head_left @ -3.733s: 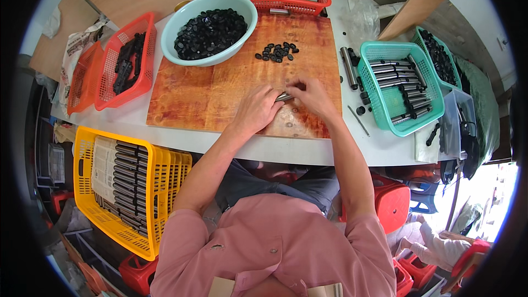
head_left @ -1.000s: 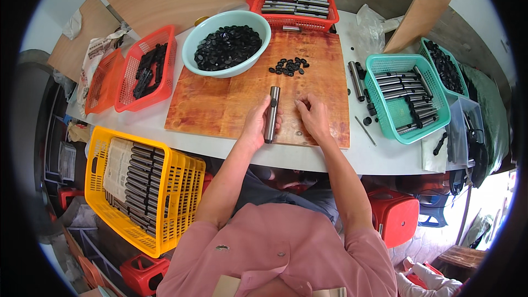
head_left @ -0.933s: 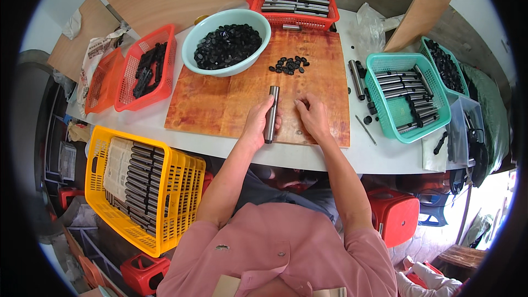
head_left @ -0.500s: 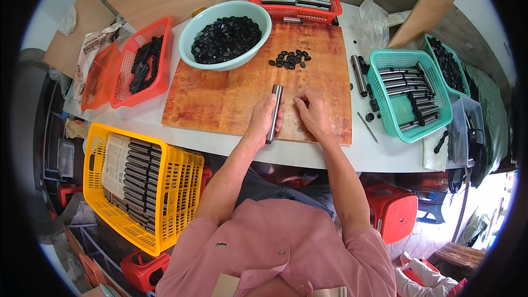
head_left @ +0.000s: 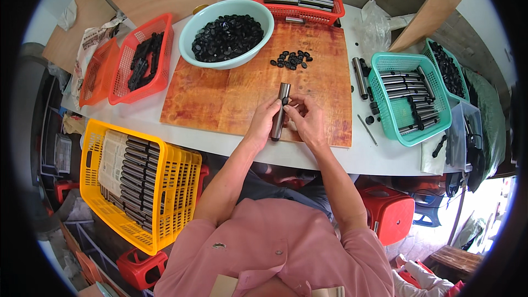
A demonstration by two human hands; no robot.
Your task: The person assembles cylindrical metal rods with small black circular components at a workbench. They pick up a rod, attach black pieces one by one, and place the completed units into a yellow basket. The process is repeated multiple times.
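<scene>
My left hand (head_left: pixel 260 125) is wrapped round a metal tube (head_left: pixel 280 120), which stands slightly tilted above the front of the wooden board (head_left: pixel 220 102). At the tube's upper part sits a small black oval piece (head_left: pixel 285 100). The thumb and fingers of my right hand (head_left: pixel 307 121) close on this piece and press it to the tube's side; whether it is seated in the tube cannot be made out. Farther back on the board lies a loose group of similar black pieces (head_left: pixel 292 59). A pale green bowl (head_left: pixel 190 55) full of them stands at the board's far left.
A red basket (head_left: pixel 336 8) of tubes stands at the back. On the right are a green basket (head_left: pixel 385 115) of tubes, loose tubes (head_left: pixel 360 77) and a thin rod (head_left: pixel 367 130). Red baskets (head_left: pixel 118 85) stand left; a yellow crate (head_left: pixel 165 198) of tubes sits below the table's edge.
My right hand has moved left to the tube and now presses a black oval piece against it. The tube has shifted slightly right in my left hand.
</scene>
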